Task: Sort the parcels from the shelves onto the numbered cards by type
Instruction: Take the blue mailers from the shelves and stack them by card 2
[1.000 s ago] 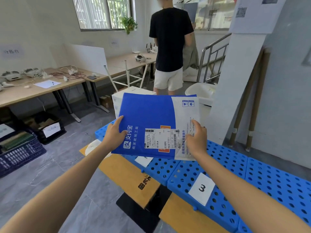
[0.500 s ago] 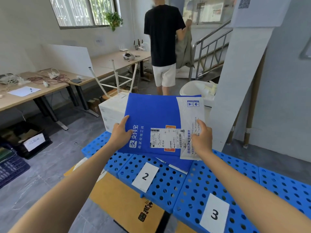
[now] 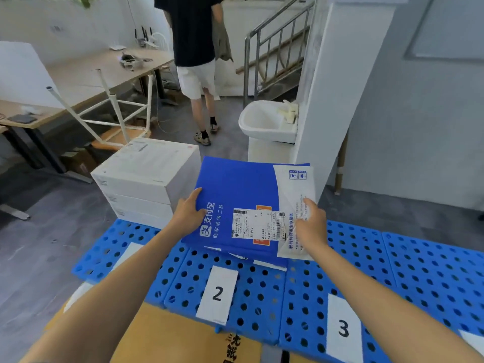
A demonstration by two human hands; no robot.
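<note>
I hold a flat blue and white parcel (image 3: pixel 235 187) with a shipping label, low over the blue perforated platform (image 3: pixel 419 263), just behind card 2 (image 3: pixel 217 294). My left hand (image 3: pixel 188 213) grips its left edge, thumb on top. The white right edge is held by my right hand (image 3: pixel 310 224). The edge of another blue parcel (image 3: pixel 262 261) shows underneath it. Card 3 (image 3: pixel 343 328) lies to the right. Another white card (image 3: pixel 128 255) at the left is partly hidden by my arm.
Stacked white boxes (image 3: pixel 146 174) stand at the platform's far left end. A person (image 3: pixel 196 48) stands beyond, near a white basin (image 3: pixel 267 124) and a stair railing (image 3: pixel 275 40). Brown cardboard (image 3: pixel 170 336) lies on the floor in front of the platform. Desks (image 3: pixel 104 74) stand at the left.
My view has dropped and moved closer to the platform. Both hands have lowered the blue parcel down toward the spot behind card 2. The person beyond has stepped away.
</note>
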